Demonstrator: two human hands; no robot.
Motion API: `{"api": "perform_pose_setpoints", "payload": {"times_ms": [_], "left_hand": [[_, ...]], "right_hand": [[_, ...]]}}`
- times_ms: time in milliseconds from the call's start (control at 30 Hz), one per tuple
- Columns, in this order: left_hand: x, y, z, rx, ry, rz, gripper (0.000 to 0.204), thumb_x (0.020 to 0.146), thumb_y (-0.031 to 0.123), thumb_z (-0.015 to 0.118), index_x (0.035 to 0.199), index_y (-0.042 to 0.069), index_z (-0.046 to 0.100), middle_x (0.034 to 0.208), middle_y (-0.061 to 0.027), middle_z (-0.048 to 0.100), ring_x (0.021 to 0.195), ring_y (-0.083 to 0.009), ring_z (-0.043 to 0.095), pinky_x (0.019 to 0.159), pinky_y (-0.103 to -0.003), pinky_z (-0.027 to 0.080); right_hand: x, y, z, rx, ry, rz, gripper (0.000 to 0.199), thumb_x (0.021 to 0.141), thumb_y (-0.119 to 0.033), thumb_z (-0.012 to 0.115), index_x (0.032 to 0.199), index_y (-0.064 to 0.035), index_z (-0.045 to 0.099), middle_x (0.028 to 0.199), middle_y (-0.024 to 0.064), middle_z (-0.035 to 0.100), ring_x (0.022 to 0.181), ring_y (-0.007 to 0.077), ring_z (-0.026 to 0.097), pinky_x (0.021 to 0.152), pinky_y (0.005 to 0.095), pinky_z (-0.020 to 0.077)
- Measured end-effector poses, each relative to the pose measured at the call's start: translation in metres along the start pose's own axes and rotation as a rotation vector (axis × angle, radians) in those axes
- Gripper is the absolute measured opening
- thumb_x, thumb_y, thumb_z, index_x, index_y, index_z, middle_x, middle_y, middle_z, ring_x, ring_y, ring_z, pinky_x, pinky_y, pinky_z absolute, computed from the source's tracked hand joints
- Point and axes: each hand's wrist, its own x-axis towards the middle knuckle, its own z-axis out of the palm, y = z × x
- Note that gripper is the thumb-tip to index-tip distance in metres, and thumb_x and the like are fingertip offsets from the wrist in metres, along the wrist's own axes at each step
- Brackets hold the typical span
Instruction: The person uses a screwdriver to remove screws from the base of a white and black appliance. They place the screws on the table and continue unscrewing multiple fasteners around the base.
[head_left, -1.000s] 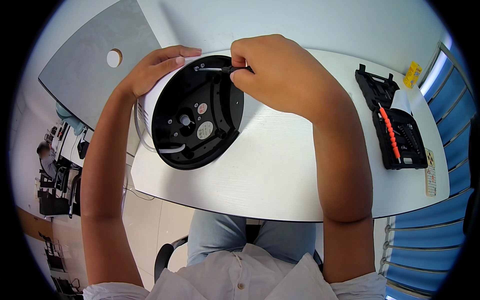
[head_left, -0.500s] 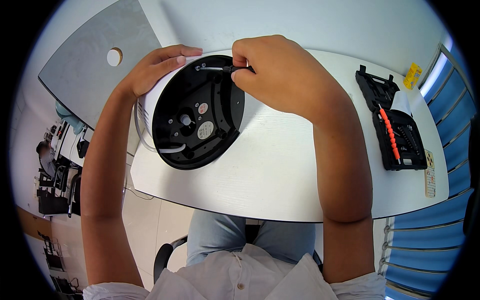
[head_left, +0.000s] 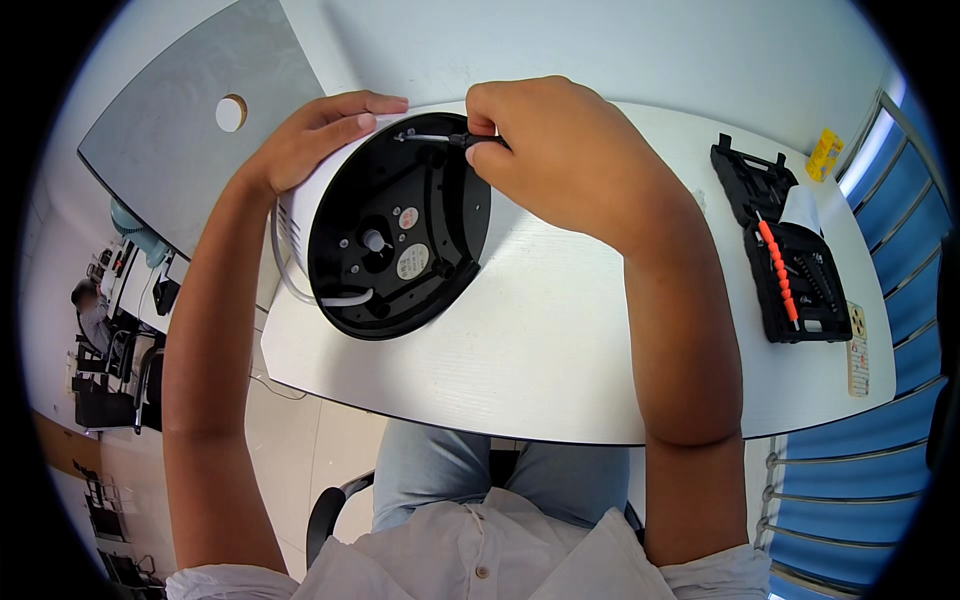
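A round appliance point(head_left: 385, 235) with a white, smooth plastic wall lay tipped on its side at the left part of the white tabletop point(head_left: 560, 340), its matte black circular base turned toward the person. The base carried small round labels, a centre hub and screw holes, and a white cord curled along its lower rim. The left hand point(head_left: 320, 135) lay over the top of the white wall, fingers pressed together and curved along it, steadying it. The right hand point(head_left: 560, 150) was closed around a slim screwdriver point(head_left: 450, 139), pinching its dark grip, with the bright metal shaft lying level and its tip at the upper edge of the black base.

Against the picture half a second before, hands, tool and appliance sat in the same places; no shift could be made out.

Well apart, at the right end of the tabletop, an open black plastic tool case point(head_left: 790, 255) held an orange ribbed handle point(head_left: 778, 270) and rows of small bits, with a white slip at its upper edge.
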Motion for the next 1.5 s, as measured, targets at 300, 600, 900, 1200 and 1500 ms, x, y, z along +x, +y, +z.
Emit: {"api": "perform_pose_setpoints", "payload": {"times_ms": [300,600,900,1200,1500], "left_hand": [[-0.001,0.004,0.001,-0.013,0.002,-0.006,0.05,0.085,0.047,0.057,0.121,0.011,0.063,0.116,-0.012,0.064,0.098,-0.0222,0.064,0.088,-0.029,0.05],[-0.001,-0.002,0.002,0.002,0.035,0.004,0.052,0.084,0.049,0.057,0.12,0.012,0.063,0.116,-0.0119,0.064,0.094,-0.0225,0.066,0.082,-0.029,0.053],[-0.003,0.001,0.0,-0.002,0.02,0.012,0.047,0.086,0.042,0.056,0.119,0.011,0.064,0.12,-0.0101,0.062,0.101,-0.0216,0.062,0.09,-0.028,0.047],[-0.003,0.005,0.001,0.038,0.015,0.025,0.044,0.087,0.039,0.054,0.119,0.011,0.064,0.117,-0.009,0.063,0.099,-0.0212,0.062,0.09,-0.028,0.046],[-0.003,0.0,0.0,0.052,0.034,0.034,0.042,0.087,0.04,0.054,0.118,0.014,0.065,0.115,-0.0093,0.064,0.097,-0.0213,0.063,0.088,-0.029,0.047]], "right_hand": [[0.0,0.001,0.005,-0.02,0.075,-0.035,0.013,0.078,-0.006,0.051,0.078,-0.0026,0.064,0.076,0.0157,0.064,0.074,0.0325,0.064,0.067,0.0401,0.0519],[-0.002,0.009,0.022,-0.18,0.447,-0.203,0.007,0.077,-0.004,0.059,0.075,-0.0053,0.065,0.076,0.0126,0.061,0.07,0.0281,0.064,0.062,0.036,0.0524],[-0.002,0.0,0.017,-0.133,0.439,-0.226,0.007,0.075,-0.001,0.061,0.072,-0.0033,0.056,0.073,0.0114,0.058,0.068,0.0273,0.063,0.06,0.0345,0.052],[-0.003,-0.002,0.017,-0.332,0.334,-0.217,0.005,0.074,-0.007,0.062,0.077,-0.0032,0.06,0.062,0.0101,0.061,0.06,0.0266,0.063,0.053,0.0336,0.0504],[-0.002,-0.011,0.03,-0.179,0.55,-0.253,0.009,0.071,0.0,0.062,0.069,-0.0034,0.054,0.055,0.0085,0.053,0.059,0.0245,0.063,0.049,0.0312,0.0492]]}}
